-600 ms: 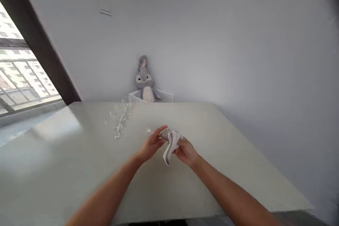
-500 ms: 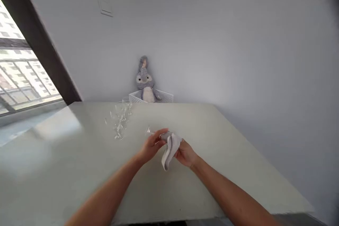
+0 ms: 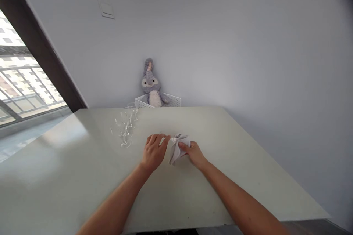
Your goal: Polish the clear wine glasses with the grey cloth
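Observation:
My left hand (image 3: pixel 153 151) is low over the pale table (image 3: pixel 82 176), its fingers curled round the stem or foot of a clear wine glass (image 3: pixel 168 139) that is hard to make out. My right hand (image 3: pixel 194 152) grips a small white-grey cloth (image 3: pixel 178 146) bunched round the glass's bowl, right beside the left hand. Both hands are close together near the table's middle.
Several clear wine glasses (image 3: pixel 124 126) stand in a cluster at the back left of the table. A white perforated basket (image 3: pixel 172 100) with a grey plush rabbit (image 3: pixel 150 84) sits behind the far edge, against the wall. A window (image 3: pixel 24 88) is at left.
Both hands have dropped nearer the table. The cloth, which hung down from my right hand, is now bunched up tight round the glass. My left hand has turned palm down.

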`<action>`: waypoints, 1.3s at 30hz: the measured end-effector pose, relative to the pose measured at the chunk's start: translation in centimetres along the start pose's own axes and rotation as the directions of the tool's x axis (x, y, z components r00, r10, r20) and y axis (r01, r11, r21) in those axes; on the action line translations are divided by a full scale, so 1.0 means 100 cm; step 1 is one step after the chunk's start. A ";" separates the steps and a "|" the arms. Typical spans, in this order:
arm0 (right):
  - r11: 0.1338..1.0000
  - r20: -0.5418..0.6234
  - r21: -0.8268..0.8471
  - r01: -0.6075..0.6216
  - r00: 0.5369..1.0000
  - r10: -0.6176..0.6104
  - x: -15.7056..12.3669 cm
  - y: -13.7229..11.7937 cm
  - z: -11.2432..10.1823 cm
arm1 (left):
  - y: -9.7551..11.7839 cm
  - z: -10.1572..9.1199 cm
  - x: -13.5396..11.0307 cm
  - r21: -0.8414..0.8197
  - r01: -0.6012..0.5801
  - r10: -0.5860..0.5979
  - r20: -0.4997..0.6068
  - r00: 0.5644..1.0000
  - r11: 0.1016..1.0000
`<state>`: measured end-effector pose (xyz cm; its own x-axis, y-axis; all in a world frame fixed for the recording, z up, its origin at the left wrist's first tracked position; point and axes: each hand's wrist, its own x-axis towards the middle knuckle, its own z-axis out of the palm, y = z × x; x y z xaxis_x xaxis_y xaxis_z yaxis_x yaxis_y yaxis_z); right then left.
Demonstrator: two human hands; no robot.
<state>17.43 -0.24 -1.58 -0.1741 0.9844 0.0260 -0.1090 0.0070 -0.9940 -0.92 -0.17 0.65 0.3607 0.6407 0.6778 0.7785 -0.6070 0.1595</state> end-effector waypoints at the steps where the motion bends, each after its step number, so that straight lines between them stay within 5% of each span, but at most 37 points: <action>1: 0.993 0.034 0.098 -0.065 0.997 0.062 0.002 0.002 -0.002 | -0.001 -0.001 0.001 0.074 -0.059 0.059 -0.002 0.998 0.995; 6: 0.948 0.213 0.264 -0.177 0.969 0.122 0.001 0.009 -0.007 | -0.009 -0.003 0.003 0.161 -0.226 0.202 0.155 0.967 0.961; 12: 0.968 0.324 -0.219 0.126 0.945 -0.050 0.000 0.002 -0.015 | -0.020 0.000 -0.002 0.032 -0.168 0.150 0.304 0.941 0.985; 14: 0.854 0.376 -0.415 0.314 0.914 -0.153 0.004 -0.004 -0.019 | -0.022 0.000 -0.001 -0.018 -0.085 0.086 0.369 0.926 0.996; 17: 0.564 0.419 -0.631 0.533 0.846 -0.331 0.011 -0.011 -0.031 | -0.025 -0.002 0.002 -0.054 0.095 -0.061 0.444 0.894 0.994; 19: 0.426 0.367 -0.723 0.544 0.825 -0.430 0.015 -0.014 -0.042 | -0.028 -0.005 0.004 -0.051 0.236 -0.186 0.467 0.865 0.970; 23: 0.308 0.167 -0.853 0.421 0.780 -0.603 0.012 -0.021 -0.054 | -0.034 -0.007 0.005 0.026 0.438 -0.405 0.430 0.807 0.899; 26: 0.146 0.333 -0.853 0.502 0.737 -0.588 0.000 -0.029 -0.036 | -0.033 -0.003 0.003 0.061 0.359 -0.356 0.361 0.862 0.931; 29: 0.015 0.525 -0.803 0.596 0.719 -0.454 -0.011 -0.033 -0.003 | -0.022 0.005 -0.002 0.052 0.041 -0.056 0.318 0.946 0.998; 31: 0.029 0.500 -0.831 0.556 0.768 -0.399 -0.011 -0.034 0.011 | -0.015 0.009 -0.004 0.040 -0.164 0.147 0.275 0.950 0.986; 34: 0.197 0.372 -0.874 0.444 0.872 -0.317 -0.003 -0.039 0.012 | -0.008 0.009 -0.005 0.028 -0.317 0.306 0.200 0.931 0.948; 39: 0.803 0.239 -0.570 0.174 0.970 -0.040 0.017 -0.050 -0.016 | -0.005 0.008 -0.004 0.012 -0.243 0.237 0.175 0.956 0.970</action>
<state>19.20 1.68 3.25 -0.3985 0.9127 0.0904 0.4400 0.2768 -0.8543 -1.08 0.24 -0.28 0.6191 0.5509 0.5597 0.6740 -0.7385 -0.0186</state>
